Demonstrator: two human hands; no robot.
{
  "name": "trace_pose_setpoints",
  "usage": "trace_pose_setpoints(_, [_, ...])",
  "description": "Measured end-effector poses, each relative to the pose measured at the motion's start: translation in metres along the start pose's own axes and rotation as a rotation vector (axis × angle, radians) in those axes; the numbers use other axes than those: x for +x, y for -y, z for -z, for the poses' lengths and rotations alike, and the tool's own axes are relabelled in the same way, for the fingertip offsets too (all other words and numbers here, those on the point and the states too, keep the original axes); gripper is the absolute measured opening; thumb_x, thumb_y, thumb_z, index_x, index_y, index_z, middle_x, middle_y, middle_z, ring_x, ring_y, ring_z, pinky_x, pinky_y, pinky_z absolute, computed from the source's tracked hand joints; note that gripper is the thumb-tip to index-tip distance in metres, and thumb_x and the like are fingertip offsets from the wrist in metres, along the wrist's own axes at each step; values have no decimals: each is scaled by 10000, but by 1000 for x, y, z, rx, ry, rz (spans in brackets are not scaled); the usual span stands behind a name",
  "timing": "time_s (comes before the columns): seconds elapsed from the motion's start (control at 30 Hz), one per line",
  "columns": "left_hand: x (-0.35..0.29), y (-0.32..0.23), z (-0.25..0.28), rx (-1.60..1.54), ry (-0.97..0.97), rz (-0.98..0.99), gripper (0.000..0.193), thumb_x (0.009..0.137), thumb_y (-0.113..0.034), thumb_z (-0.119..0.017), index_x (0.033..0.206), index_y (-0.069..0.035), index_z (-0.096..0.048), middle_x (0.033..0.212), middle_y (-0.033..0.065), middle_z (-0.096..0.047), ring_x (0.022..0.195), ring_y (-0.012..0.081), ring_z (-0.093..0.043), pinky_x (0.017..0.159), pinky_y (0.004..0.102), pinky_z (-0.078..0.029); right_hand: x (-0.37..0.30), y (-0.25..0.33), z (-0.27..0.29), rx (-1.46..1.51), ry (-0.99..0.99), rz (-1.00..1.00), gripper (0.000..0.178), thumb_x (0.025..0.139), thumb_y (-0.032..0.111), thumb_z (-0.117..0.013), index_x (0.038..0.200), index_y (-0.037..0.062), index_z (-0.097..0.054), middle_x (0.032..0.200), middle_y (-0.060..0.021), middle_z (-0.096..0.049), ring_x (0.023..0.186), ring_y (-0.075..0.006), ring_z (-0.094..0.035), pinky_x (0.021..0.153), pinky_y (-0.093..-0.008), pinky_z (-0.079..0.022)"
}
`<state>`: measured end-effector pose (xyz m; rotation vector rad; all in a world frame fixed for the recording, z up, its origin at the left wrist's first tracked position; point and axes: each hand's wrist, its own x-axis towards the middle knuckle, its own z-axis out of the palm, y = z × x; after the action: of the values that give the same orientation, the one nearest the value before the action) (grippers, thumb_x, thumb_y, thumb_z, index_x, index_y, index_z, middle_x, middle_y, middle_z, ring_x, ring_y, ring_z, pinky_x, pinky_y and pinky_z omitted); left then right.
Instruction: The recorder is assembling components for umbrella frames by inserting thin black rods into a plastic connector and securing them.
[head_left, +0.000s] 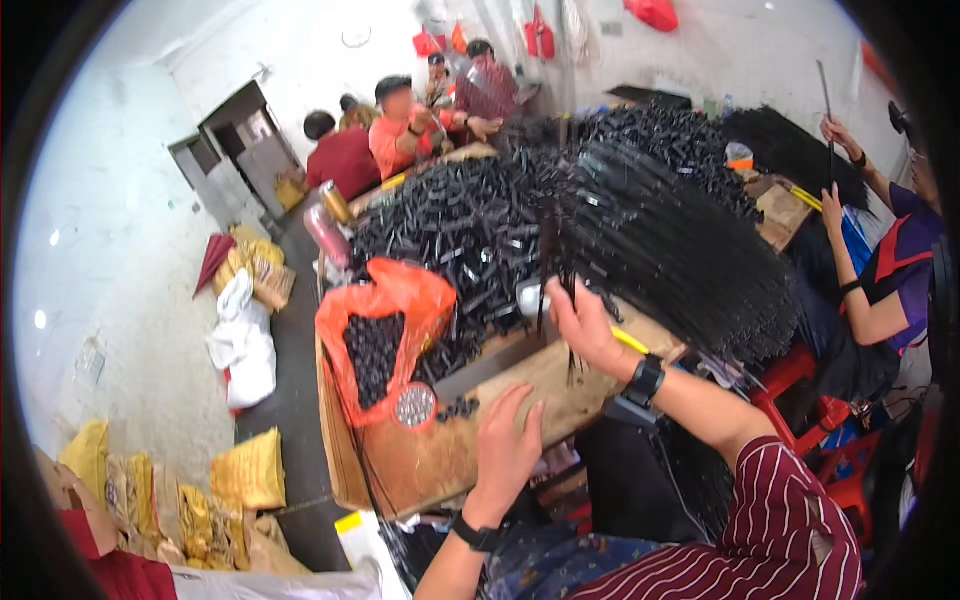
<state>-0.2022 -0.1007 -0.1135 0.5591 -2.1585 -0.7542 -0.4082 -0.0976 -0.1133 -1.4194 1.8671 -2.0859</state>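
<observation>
My right hand [588, 328] is raised over the front of the wooden table and closed round a bunch of thin black rods [556, 235], which stand nearly upright. Lower and to the left, my left hand [508, 440] hovers at the table's front edge, thumb apart from the fingers, with nothing seen in it. Between that hand and the pile lie some small dark pieces [458, 408] and a round dish of small silvery parts [415, 405]. An orange-red plastic bag [432, 300] full of small black pieces sits open at the left.
A heap of short black parts [440, 225] covers much of the wooden table [430, 470]. Long black rods [690, 260] lie stacked at the right. A co-worker [900, 250] there holds a rod; other people [395, 130] sit at the far side. Sacks [250, 470] line the left wall.
</observation>
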Motion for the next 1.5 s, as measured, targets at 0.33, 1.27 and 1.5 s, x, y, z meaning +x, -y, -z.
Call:
trace_pose_setpoints(0.33, [89,-65,14,-311,-113,119,245,883,-169,-656,997,47,-659,839,83,-684,708,72,-589,649,235,-485,-13,74,20,98,135,-134,268,976,221,-499,835,0,-551,600,-37,-497,569,-80,-448,510,-290,-374])
trace_pose_setpoints(1.27, [108,-55,-1,-882,-120,323,261,992,-150,-455,1195,14,-443,1021,114,-642,786,128,-636,677,264,-524,-40,85,28,427,204,-396,182,983,160,-480,957,7,-576,750,-22,-626,520,-44,-503,474,-205,-404])
trace_pose_setpoints(1.5, [109,-53,0,-871,-134,299,244,993,-131,-437,1182,22,-429,1013,133,-648,785,135,-641,691,259,-515,-46,82,28,417,227,-370,182,985,179,-481,954,22,-568,762,-8,-631,520,-28,-506,444,-181,-376])
